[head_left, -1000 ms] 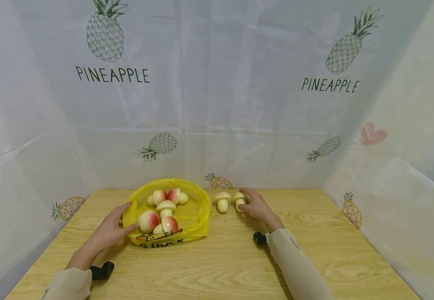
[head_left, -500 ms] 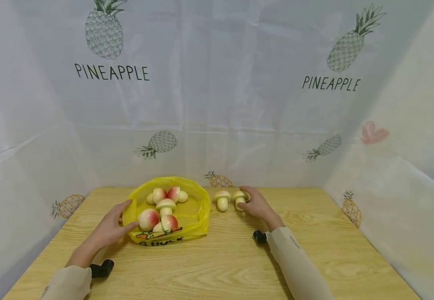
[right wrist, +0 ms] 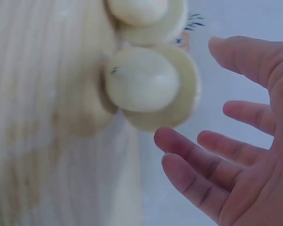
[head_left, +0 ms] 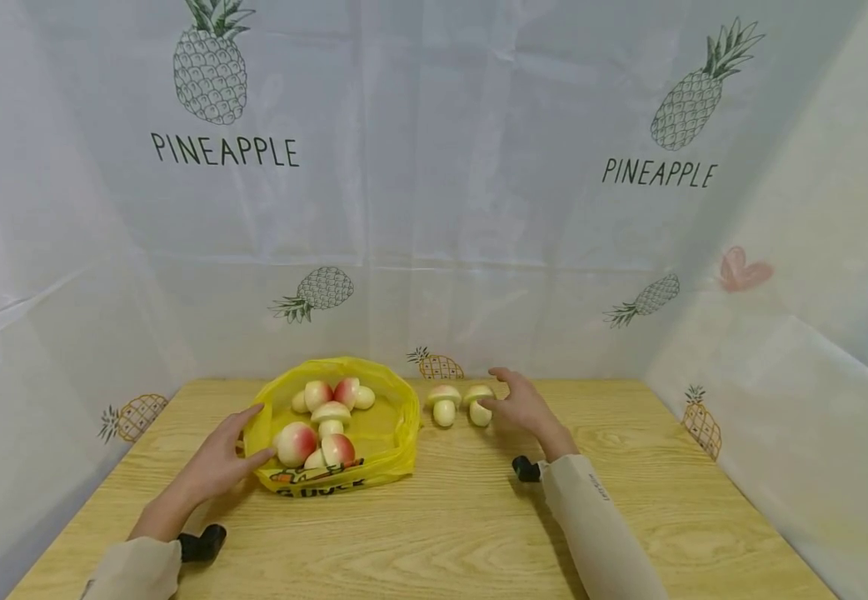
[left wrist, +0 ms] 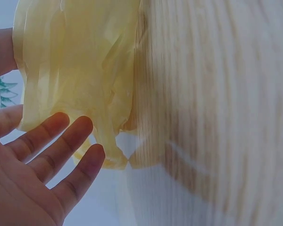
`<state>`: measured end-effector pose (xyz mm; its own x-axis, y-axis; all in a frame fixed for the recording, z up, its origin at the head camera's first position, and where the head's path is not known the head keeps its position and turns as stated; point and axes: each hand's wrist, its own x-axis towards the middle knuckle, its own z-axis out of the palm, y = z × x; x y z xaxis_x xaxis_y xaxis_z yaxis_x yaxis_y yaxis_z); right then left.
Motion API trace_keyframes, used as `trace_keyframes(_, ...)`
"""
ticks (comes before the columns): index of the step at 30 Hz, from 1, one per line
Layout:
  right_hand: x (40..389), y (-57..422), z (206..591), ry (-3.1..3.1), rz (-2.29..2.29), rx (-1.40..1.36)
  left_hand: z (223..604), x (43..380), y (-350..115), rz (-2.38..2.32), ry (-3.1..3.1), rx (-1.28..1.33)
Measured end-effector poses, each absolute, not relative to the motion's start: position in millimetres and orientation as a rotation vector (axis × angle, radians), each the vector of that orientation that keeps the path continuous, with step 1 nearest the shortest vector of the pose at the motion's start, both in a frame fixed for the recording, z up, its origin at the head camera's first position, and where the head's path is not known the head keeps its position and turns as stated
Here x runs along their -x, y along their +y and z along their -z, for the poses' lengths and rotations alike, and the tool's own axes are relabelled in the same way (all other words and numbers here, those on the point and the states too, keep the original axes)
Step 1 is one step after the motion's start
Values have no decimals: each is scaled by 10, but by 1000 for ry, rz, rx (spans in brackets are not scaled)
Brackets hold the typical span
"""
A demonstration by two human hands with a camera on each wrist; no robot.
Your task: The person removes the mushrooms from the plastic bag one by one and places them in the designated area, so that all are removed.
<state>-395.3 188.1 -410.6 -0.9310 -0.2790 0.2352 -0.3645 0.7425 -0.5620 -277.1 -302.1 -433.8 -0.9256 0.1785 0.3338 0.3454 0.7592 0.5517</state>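
- While its mouth gapes upward, the thin yellow plastic bag (head_left: 402, 450) with black lettering on its front holds five glossy cream mushroom-shaped pieces (head_left: 296, 444), most with red-blushed caps: two at the back, one mid-bag, two at the front left.
- Outside, to the bag's right, two matching cream mushrooms stand side by side, caps uppermost: a nearer-to-bag mushroom (head_left: 444, 408) and an outer mushroom (head_left: 478, 412).
- The left hand (head_left: 217, 460) rests at the bag's left side, fingers extended and spread against the plastic, thumb at the rim, not clenched.
- The right hand (head_left: 526, 408) is just beside the outer mushroom, thumb and fingers spread apart and grasping nothing; whether a fingertip grazes the cap, I cannot tell.
- Both forearms, in beige sleeves (head_left: 602, 525), reach in from the near edge.
- Bag and loose mushrooms sit toward the back edge of the pale wood-grain table (head_left: 404, 542), near the white pineapple-print sheet (head_left: 434, 200); tabletop stretches between the forearms and beyond the right one.
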Motion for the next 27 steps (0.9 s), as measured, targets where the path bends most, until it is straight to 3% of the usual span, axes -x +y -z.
trace_keyframes(27, 3666, 1303, 3902, -2660, -802, -794, 4312, 2755, -3012, 915, -2696, 420)
